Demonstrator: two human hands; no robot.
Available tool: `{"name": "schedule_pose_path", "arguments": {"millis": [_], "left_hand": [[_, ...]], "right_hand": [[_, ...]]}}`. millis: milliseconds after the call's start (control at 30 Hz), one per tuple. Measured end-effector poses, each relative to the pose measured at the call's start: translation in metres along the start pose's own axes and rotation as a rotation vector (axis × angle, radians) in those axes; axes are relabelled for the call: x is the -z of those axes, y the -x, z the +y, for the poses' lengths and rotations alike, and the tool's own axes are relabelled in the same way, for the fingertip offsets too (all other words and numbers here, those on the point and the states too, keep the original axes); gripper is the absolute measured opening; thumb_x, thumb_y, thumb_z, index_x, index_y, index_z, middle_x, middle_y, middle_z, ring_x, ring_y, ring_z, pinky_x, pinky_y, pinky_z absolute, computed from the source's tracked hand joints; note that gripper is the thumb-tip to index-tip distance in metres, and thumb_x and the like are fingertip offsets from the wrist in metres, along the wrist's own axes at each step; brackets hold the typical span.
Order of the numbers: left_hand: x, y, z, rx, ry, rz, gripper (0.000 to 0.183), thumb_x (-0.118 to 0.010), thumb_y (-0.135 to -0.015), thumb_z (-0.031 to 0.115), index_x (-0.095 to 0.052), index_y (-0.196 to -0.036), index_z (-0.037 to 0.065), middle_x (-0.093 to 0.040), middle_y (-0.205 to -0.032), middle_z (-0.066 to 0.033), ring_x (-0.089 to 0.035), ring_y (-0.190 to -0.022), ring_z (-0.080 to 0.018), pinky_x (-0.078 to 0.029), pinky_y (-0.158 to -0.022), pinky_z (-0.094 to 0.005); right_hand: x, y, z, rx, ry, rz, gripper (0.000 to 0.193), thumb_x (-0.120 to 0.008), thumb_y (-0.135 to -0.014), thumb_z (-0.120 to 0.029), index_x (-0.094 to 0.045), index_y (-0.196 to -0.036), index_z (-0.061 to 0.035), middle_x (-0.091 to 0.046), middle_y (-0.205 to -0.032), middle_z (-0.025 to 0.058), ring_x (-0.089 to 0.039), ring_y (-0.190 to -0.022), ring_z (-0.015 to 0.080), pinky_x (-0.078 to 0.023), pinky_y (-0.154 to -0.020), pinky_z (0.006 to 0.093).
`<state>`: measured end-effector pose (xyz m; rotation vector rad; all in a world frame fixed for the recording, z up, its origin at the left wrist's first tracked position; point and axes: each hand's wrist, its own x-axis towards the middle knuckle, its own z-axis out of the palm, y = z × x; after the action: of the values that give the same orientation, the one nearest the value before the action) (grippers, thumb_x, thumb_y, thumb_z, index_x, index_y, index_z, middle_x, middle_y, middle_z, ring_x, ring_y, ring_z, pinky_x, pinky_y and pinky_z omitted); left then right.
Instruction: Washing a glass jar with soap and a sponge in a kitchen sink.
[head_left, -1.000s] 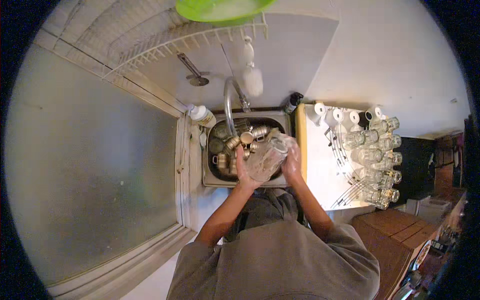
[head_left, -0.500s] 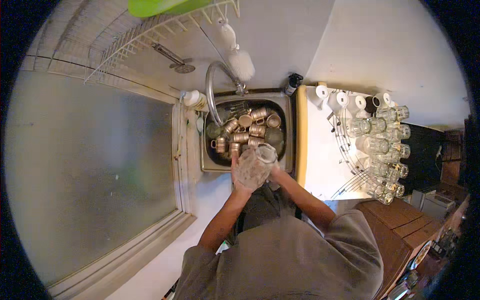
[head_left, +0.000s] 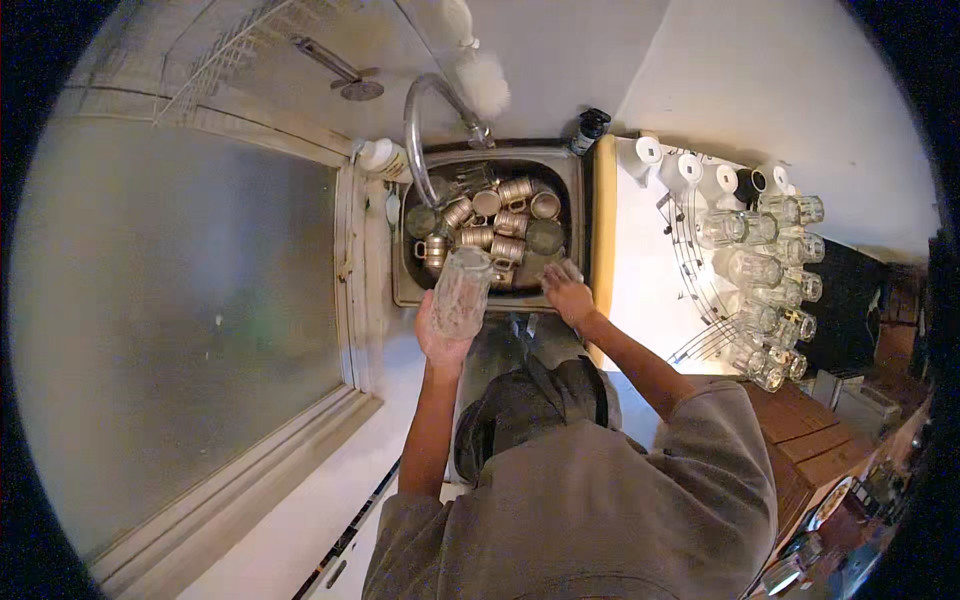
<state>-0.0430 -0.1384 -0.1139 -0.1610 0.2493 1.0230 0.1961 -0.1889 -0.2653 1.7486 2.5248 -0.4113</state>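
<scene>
My left hand [head_left: 440, 338] is wrapped round the lower part of a clear drinking glass [head_left: 463, 292], held tilted above the near edge of the sink. My right hand [head_left: 570, 300] is apart from the glass, over the sink's near right corner. Its fingers stretch forward, somewhat blurred, and I see nothing held in them. Beyond both hands the sink [head_left: 402, 290] holds several copper-coloured mugs [head_left: 508, 250] lying at different angles, with a few clear glasses [head_left: 544, 237] among them.
A curved metal faucet [head_left: 412, 130] arches over the sink. Several clear glass mugs [head_left: 755, 268] and white cups [head_left: 688, 168] stand on the white counter [head_left: 640, 300] to the right. A white bottle [head_left: 382, 158] and a dark bottle [head_left: 590, 130] flank the sink; a window [head_left: 190, 330] is left.
The glass has moved left and now stands more upright in my left hand. My right hand has come off it and shifted right. The whole view has tilted slightly.
</scene>
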Motion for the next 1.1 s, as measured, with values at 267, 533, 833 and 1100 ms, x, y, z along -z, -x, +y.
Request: {"name": "schedule_pose_path", "arguments": {"millis": [267, 533, 833, 1100], "left_hand": [[-0.014, 0.007, 0.002, -0.078, -0.026, 0.079, 0.051, -0.039, -0.093, 0.028, -0.039, -0.133, -0.005, -0.042, -0.137, -0.0208, -0.037, -0.129, -0.0329, -0.025, -0.110, -0.0450], [-0.036, -0.010, -0.004, 0.084, -1.356, 0.337, 0.043, -0.053, -0.088, 0.030, -0.055, -0.118, -0.002, -0.056, -0.120, -0.0203, -0.051, -0.115, -0.0325, -0.039, -0.098, -0.0398], [-0.052, -0.038, -0.015, -1.137, -2.198, -0.018, 0.060, -0.084, -0.061, 0.025, -0.056, -0.110, 0.004, -0.053, -0.105, -0.0133, -0.048, -0.105, -0.0362, -0.039, -0.093, -0.0454], [-0.044, -0.071, -0.007, -0.744, -1.500, 0.025, 0.082, -0.088, -0.052, 0.017, -0.046, -0.121, 0.001, -0.057, -0.113, -0.0097, -0.056, -0.102, -0.0212, -0.045, -0.091, -0.0344]], "right_hand": [[0.015, 0.003, -0.013, -0.126, -0.115, -0.310, 0.055, -0.038, -0.093, -0.025, -0.025, -0.142, -0.0020, -0.028, -0.146, 0.0186, -0.025, -0.136, 0.0305, -0.016, -0.112, 0.0466], [0.156, -0.042, -0.045, -0.290, -2.636, -0.096, 0.045, -0.049, -0.092, -0.037, -0.046, -0.124, -0.0048, -0.054, -0.120, 0.0138, -0.055, -0.111, 0.0277, -0.049, -0.089, 0.0434], [0.083, -0.090, -0.043, -0.392, -2.424, 0.058, 0.040, -0.045, -0.092, -0.038, -0.055, -0.117, -0.0079, -0.061, -0.112, 0.0075, -0.063, -0.093, 0.0214, -0.055, -0.079, 0.0356], [0.118, -0.122, -0.042, -0.317, -2.592, -0.315, 0.047, -0.048, -0.090, -0.045, -0.054, -0.119, -0.0082, -0.060, -0.117, 0.0084, -0.059, -0.103, 0.0204, -0.051, -0.088, 0.0381]]}}
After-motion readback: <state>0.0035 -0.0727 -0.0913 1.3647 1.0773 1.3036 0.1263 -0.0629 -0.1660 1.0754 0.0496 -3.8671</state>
